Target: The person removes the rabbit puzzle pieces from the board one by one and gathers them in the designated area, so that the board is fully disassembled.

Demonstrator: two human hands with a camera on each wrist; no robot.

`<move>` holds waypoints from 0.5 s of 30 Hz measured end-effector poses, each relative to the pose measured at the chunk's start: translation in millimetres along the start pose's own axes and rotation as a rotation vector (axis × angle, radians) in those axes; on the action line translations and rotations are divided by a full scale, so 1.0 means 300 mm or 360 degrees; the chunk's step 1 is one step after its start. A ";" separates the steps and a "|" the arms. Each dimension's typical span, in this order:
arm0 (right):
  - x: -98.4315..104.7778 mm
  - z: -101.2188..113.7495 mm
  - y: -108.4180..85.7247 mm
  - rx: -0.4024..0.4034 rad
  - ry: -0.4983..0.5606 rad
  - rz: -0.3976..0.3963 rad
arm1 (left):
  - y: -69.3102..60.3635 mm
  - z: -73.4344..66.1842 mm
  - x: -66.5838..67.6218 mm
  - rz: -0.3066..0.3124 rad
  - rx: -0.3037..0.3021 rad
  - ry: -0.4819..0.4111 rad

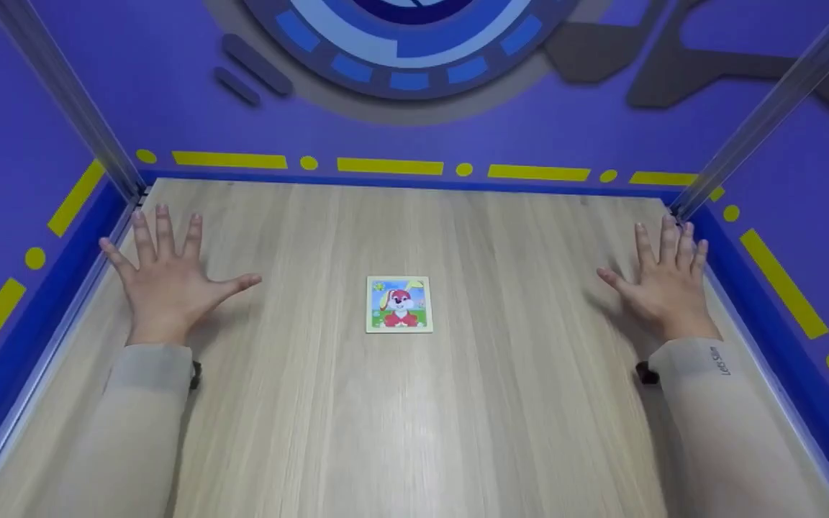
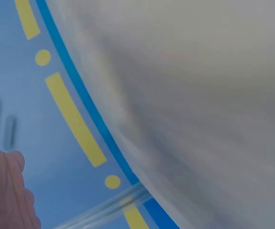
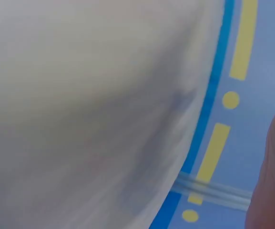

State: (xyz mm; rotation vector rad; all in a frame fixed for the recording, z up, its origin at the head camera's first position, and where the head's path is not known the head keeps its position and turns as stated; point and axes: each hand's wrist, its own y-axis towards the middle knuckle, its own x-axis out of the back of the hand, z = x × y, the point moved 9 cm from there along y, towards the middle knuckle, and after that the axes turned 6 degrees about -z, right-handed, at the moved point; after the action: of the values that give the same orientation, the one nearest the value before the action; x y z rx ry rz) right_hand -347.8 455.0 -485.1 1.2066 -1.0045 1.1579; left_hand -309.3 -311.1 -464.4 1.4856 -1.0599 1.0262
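Note:
A square picture panel (image 1: 399, 304) with a red and white rabbit and a pale border lies flat near the middle of the wooden table. To its left, the left hand (image 1: 168, 284) is spread with straight fingers, palm down, and holds nothing. On the other side, the right hand (image 1: 666, 288) is also spread, palm down and holding nothing, near the table's right edge. Neither hand touches the panel. In the left wrist view, part of the left hand (image 2: 8, 191) shows at the lower left beside blurred sleeve cloth. The right wrist view has an edge of the right hand (image 3: 270, 176).
The light wooden table (image 1: 400, 432) is bordered by blue walls (image 1: 414, 137) with yellow bars and dots. Clear posts (image 1: 73, 101) stand at the two back corners. A small black object (image 1: 648, 373) shows at the right sleeve's cuff, and another (image 1: 196, 375) at the left.

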 end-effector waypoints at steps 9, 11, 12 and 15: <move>0.035 0.176 0.047 0.0083 0.0014 -0.0122 | -0.005 -0.115 0.008 -0.0080 -0.0038 -0.0027; 0.036 0.226 0.059 0.0099 0.0033 -0.0151 | -0.006 -0.150 0.004 -0.0103 -0.0047 -0.0035; 0.034 0.251 0.063 0.0108 0.0044 -0.0161 | -0.006 -0.168 0.001 -0.0110 -0.0051 -0.0049; 0.024 0.326 0.071 0.0132 0.0095 -0.0190 | -0.005 -0.225 -0.014 -0.0120 -0.0060 -0.0105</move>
State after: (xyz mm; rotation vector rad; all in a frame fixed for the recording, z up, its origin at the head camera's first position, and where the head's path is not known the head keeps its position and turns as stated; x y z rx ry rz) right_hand -365.2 358.6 -463.8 1.2724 -0.8356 1.1442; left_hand -314.5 -244.0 -459.3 1.5260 -1.0560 0.9052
